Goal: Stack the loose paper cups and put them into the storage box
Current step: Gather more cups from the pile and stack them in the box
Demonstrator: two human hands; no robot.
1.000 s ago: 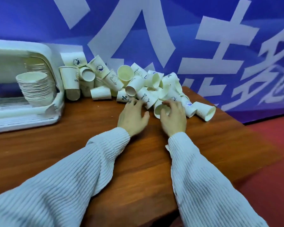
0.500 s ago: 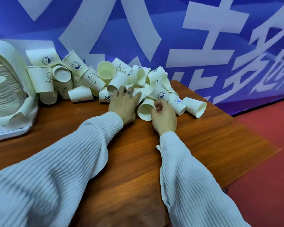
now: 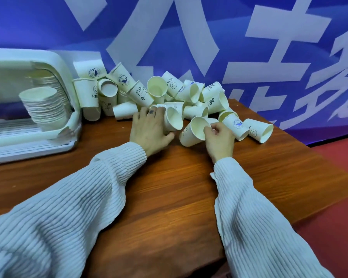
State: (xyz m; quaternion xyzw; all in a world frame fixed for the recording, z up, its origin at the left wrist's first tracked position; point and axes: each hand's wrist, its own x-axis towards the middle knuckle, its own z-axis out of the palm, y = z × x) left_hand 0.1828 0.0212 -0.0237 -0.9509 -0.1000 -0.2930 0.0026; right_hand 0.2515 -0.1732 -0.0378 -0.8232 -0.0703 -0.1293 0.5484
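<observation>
A heap of loose cream paper cups (image 3: 189, 97) lies against the blue banner at the back of the wooden table (image 3: 169, 197). My left hand (image 3: 149, 129) grips a cup (image 3: 172, 119) lying on its side, mouth facing right. My right hand (image 3: 219, 139) pinches the rim of another cup (image 3: 193, 133), tilted with its mouth up toward me. The white storage box (image 3: 64, 77) lies on its side at the left, with a tall stack of cups (image 3: 44, 109) inside it.
The table's right edge runs diagonally, with red floor (image 3: 340, 197) beyond it. A single cup (image 3: 259, 130) lies at the pile's right end near that edge. The blue banner with white characters (image 3: 249, 47) closes off the back.
Both hands have closed on cups at the front of the pile and drawn them slightly toward me. The view has swung left, bringing the storage box back in.
</observation>
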